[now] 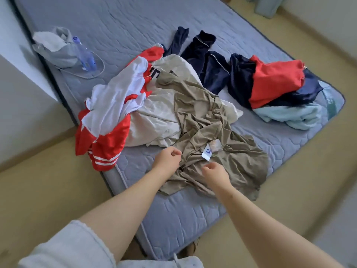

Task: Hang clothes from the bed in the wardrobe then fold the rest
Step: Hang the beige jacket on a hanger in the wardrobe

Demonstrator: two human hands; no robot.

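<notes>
Because the khaki garment (222, 136) is thin, limp cloth, it should weigh little, slip easily and sag from any single point. I judge the best hold to be two spread points along the edge that carries the white label (206, 153), just beyond the hands. The garment lies crumpled on the near edge of the bed (173, 215), directly under both hands. The left hand (167, 158) has its fingers curled and pinches a fold of it. The right hand (215, 175) hovers beside it with fingers loosely curled over the cloth; whether it holds anything I cannot tell. Beyond the left hand lie a cream top (160, 117) and a red-and-white jacket (108, 120) that droops over the bed's edge. Well beyond the right hand are navy pieces (208, 68), a red one (272, 82) and a pale blue one (289, 116). The bed is a quilted grey-blue mattress lying low on a tan floor (48, 190), with a bottle (85, 53) far off to the left.
</notes>
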